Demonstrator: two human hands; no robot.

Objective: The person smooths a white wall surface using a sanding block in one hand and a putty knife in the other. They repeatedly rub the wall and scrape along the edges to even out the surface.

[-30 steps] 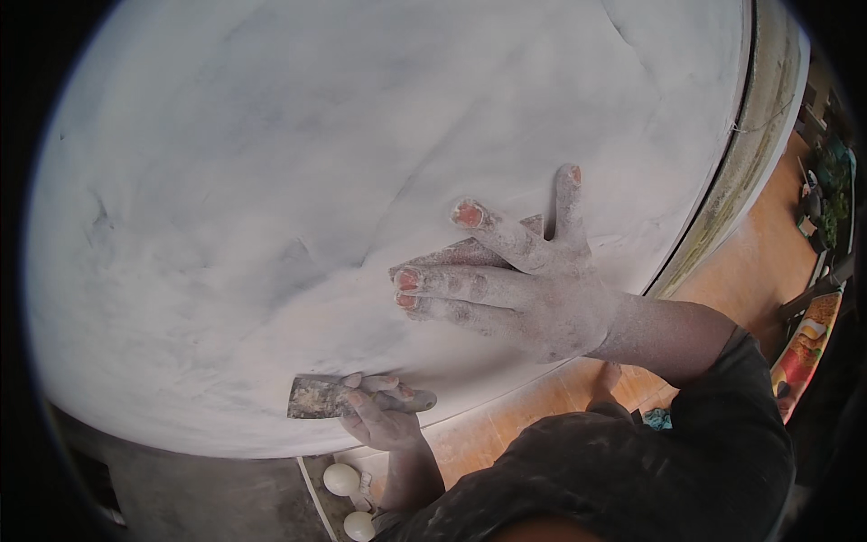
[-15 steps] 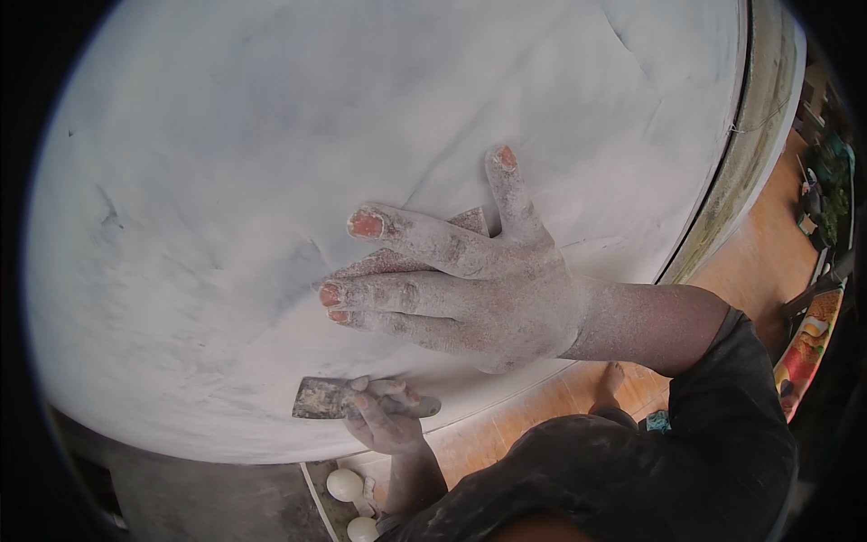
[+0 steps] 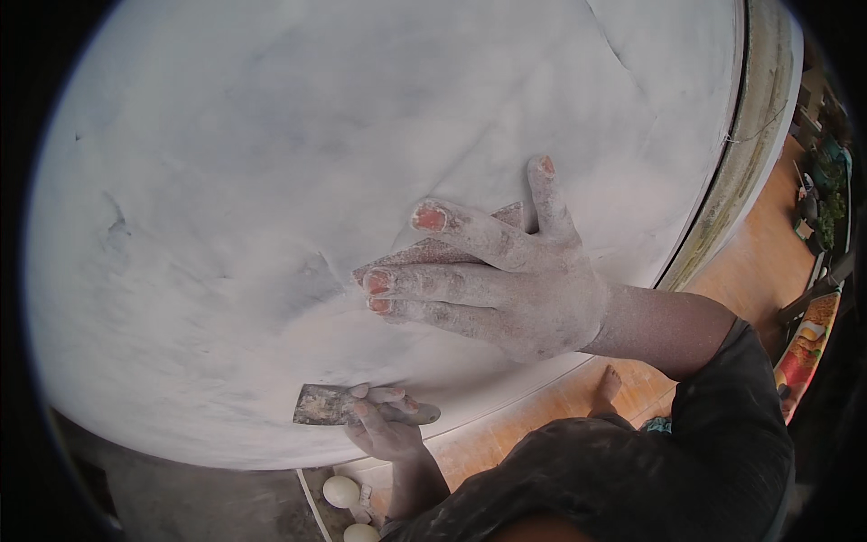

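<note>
My right hand [image 3: 542,289], coated in white dust, lies with fingers stretched across a folded piece of sandpaper [image 3: 411,254], pressing it against a white plastered wall [image 3: 226,181]. The sandpaper shows between the index and middle fingers and near the thumb; the rest is hidden under the hand. Lower down, my left hand [image 3: 386,437] is closed around the handle of a putty knife [image 3: 321,405]. Its wide blade, crusted with dried filler, points left close to the wall. Dust whitens this hand too.
Along the wall's right side runs a rough grey edge strip [image 3: 736,172]. Below is an orange tiled floor [image 3: 479,443] with a bare foot [image 3: 609,385] on it. Two pale round objects [image 3: 341,491] sit at the lower left. A colourful printed panel [image 3: 808,352] stands at far right.
My right hand has slid to the right along the wall, carrying the sandpaper with it. The left hand and putty knife have barely moved.
</note>
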